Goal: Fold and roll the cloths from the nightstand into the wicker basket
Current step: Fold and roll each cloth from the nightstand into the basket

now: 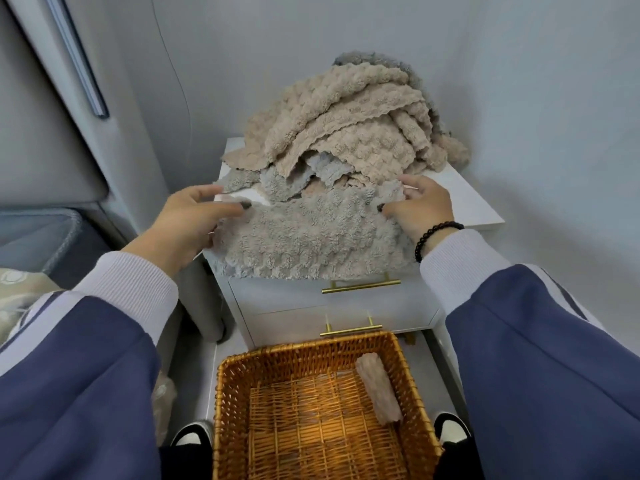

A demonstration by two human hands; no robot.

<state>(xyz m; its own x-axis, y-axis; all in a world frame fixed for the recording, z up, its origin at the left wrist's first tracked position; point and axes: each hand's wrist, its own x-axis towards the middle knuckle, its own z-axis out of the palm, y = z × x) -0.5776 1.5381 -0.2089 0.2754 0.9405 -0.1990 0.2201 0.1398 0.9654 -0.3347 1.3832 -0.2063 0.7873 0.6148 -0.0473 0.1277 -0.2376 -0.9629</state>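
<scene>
bed (pixel 41 161) — left | black shoes (pixel 194 433) — floor, flanking basket | bead bracelet (pixel 434 235)

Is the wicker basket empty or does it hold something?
Not empty: the wicker basket holds one rolled cloth along its right wall.

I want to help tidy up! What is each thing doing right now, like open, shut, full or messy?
Grey cloth: spread flat at the nightstand's front edge, gripped at both sides.
Pile: heaped, unfolded, on the nightstand.
Roll: rolled up, lying in the basket.
Basket: nearly empty, one roll inside.
Drawers: both shut.
Left hand: holding the cloth's left edge.
Right hand: holding the cloth's right edge.
</scene>
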